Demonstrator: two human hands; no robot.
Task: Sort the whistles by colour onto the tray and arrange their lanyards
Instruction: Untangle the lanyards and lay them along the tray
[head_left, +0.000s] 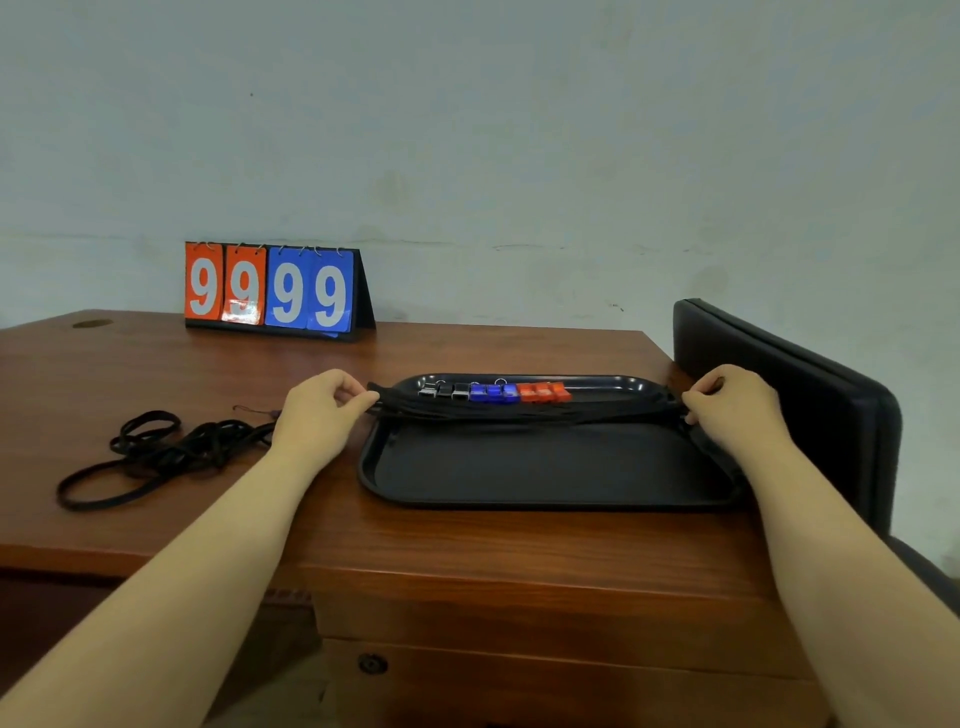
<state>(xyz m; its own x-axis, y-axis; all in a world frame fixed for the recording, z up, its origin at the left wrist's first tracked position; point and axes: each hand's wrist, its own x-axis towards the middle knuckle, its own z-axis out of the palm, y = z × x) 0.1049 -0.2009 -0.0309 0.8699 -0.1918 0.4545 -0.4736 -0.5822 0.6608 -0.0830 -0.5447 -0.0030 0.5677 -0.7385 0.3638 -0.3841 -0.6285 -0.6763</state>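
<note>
Black tray (545, 467), three black, three blue, three red whistles (493, 392), left hand (322, 415) and right hand (732, 405) pinching lanyards (519, 413)

Your right hand (735, 410) covers the right rim of the tray (545, 467) and hides where the stretched lanyards (524, 413) end; your left hand (317, 415) hides their other end. The whistles (493, 392) at frame centre are too small to count surely. The chair (810, 395) runs off the right edge.

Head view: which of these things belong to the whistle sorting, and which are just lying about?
In the job: tray, black whistles, blue whistles, red whistles, stretched lanyards pinched by left hand and right hand, loose lanyards on the desk.
Lying about: flip scoreboard, black padded thing at right.
</note>
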